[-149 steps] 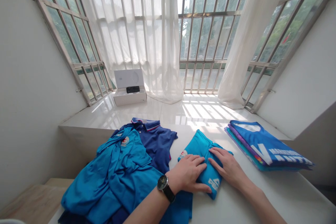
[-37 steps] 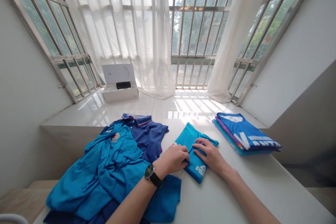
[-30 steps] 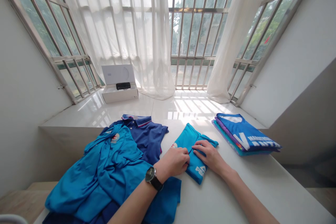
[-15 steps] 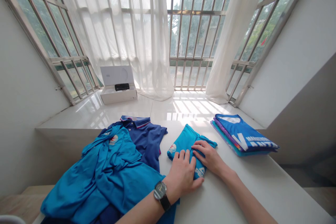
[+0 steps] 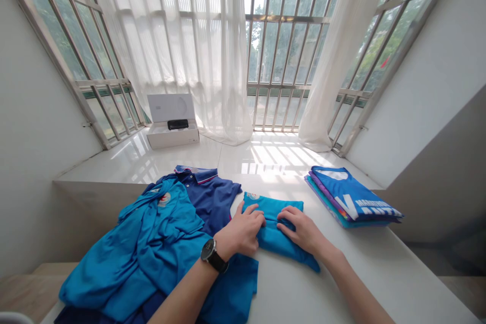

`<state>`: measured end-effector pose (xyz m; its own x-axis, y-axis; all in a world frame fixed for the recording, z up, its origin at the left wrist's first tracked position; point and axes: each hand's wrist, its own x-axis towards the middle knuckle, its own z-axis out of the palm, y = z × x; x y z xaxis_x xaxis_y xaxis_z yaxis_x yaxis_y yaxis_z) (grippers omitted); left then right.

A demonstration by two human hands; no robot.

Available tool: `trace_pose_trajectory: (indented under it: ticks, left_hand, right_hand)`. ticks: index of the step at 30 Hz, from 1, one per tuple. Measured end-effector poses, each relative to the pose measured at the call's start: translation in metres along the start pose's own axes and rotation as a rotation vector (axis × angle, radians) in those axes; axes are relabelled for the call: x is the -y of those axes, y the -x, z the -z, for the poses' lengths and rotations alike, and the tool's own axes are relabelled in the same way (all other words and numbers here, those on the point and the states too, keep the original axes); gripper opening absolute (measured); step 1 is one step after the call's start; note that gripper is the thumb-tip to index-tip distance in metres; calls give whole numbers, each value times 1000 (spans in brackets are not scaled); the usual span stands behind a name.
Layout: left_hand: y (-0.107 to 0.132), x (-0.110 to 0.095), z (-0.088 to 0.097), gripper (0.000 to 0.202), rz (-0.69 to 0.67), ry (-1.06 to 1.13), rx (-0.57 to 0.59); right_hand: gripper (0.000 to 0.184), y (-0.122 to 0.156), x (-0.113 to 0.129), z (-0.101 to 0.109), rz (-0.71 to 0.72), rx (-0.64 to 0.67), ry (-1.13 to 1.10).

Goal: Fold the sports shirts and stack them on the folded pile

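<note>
A teal T-shirt [image 5: 281, 206], folded into a narrow bundle, lies on the white surface between my hands. A round print shows at its upper left corner. My left hand [image 5: 240, 229], with a black-strapped watch on the wrist, is closed on the bundle's left end, its fingers curled. From the right, my right hand [image 5: 301, 230] rests on the cloth with its fingers apart and slightly bent. Beneath my left forearm spreads a loose, rumpled teal shirt [image 5: 152, 243]. Partly under that lies a navy polo shirt [image 5: 212, 195] with a striped collar.
A stack of folded shirts [image 5: 353, 195], blue on top, sits at the right. On the sill [image 5: 228, 154] at the back left, a white box [image 5: 172, 136] with a raised lid holds a black object. White curtains [image 5: 182, 50] hang before barred windows.
The teal bundle has turned and become narrower, and its white lettering is out of sight. My left hand has moved left to the bundle's end; my right hand has stayed nearly in place.
</note>
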<state>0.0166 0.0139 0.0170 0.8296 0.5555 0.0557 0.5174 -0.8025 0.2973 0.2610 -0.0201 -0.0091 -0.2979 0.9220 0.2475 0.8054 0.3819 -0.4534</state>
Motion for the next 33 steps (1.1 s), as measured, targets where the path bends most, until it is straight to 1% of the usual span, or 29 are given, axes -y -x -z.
trace_pose_trajectory:
  ticks: [3, 5, 6, 8, 10, 14, 19, 23, 26, 30, 31, 32, 33]
  left_hand:
    - [-7, -6, -10, 57, -138, 72, -49]
    - [-11, -9, -15, 63, -169, 71, -63]
    - [-12, -10, -16, 60, -170, 56, -64]
    - [-14, -12, -16, 49, -166, 10, -63]
    - [-13, -15, -15, 43, -163, -44, -61]
    - [-12, -21, -16, 39, -135, -127, -83]
    - [-19, -25, -23, 31, -40, -132, -133]
    - [-25, -29, -25, 25, 16, -156, -134]
    - [-26, -30, -22, 23, 53, -164, -123]
    - [-23, -23, -17, 34, 106, -68, -135]
    - [-22, -21, -16, 38, 116, -34, -136]
    - [-21, -19, -16, 41, 123, -2, -137]
    - [-20, -18, -15, 43, 129, 29, -140]
  right_hand:
    - [16, 0, 1, 0, -25, 14, -44]
    - [16, 0, 0, 1, -26, 18, -66]
    - [16, 0, 0, 1, -22, 20, -72]
    - [16, 0, -1, 1, -14, 21, -81]
    - [17, 0, -2, 2, -9, 16, -96]
    - [22, 0, -2, 4, -4, 2, -153]
    - [27, -2, 0, 7, -24, 0, -203]
    - [31, -3, 1, 9, -53, -6, -258]
    - [37, -4, -7, 12, -112, -87, -314]
    - [49, -4, -28, 19, -259, -358, -363]
    - [54, -4, -34, 21, -302, -409, -374]
    - [59, -4, -39, 22, -343, -433, -386]
    - [64, -3, -43, 23, -376, -426, -399]
